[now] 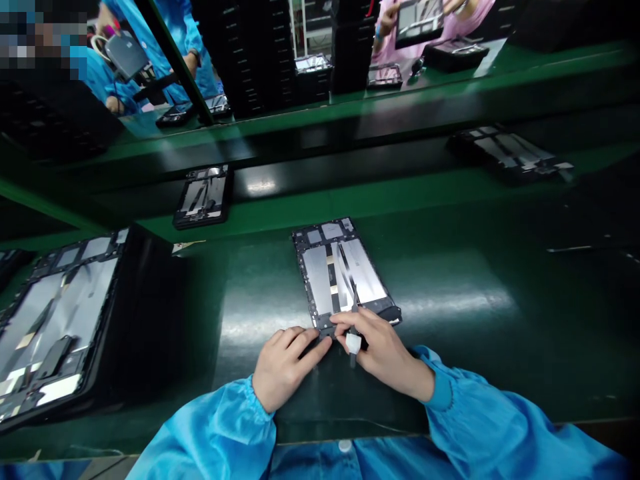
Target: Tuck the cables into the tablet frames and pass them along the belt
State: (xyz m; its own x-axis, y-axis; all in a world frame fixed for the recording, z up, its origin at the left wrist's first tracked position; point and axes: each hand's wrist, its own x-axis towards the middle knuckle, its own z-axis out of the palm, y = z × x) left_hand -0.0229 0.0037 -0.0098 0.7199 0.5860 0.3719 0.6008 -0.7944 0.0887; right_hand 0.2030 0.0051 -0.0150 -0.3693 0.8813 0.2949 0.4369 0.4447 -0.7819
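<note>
An opened tablet (370,273), its silvery inside facing up with dark ribbon cables across it, lies on the green bench in front of me. At its lower edge rests my left hand (285,367), thumb and fingertips apart and touching the frame. My right hand (383,347) is closed around a slim dark tool with a white wrap (353,343). Its index fingertip touches the tablet's lower part. The tool points up over the tablet; its exact kind and whether its tip touches a cable cannot be made out.
At left a stack of dark trays holds another open tablet (90,293). More tablets lie on the back ledge, one left (205,193) and one right (515,150). Beyond the green rail (320,110), people in blue and pink sleeves work near tall black stacks (245,53).
</note>
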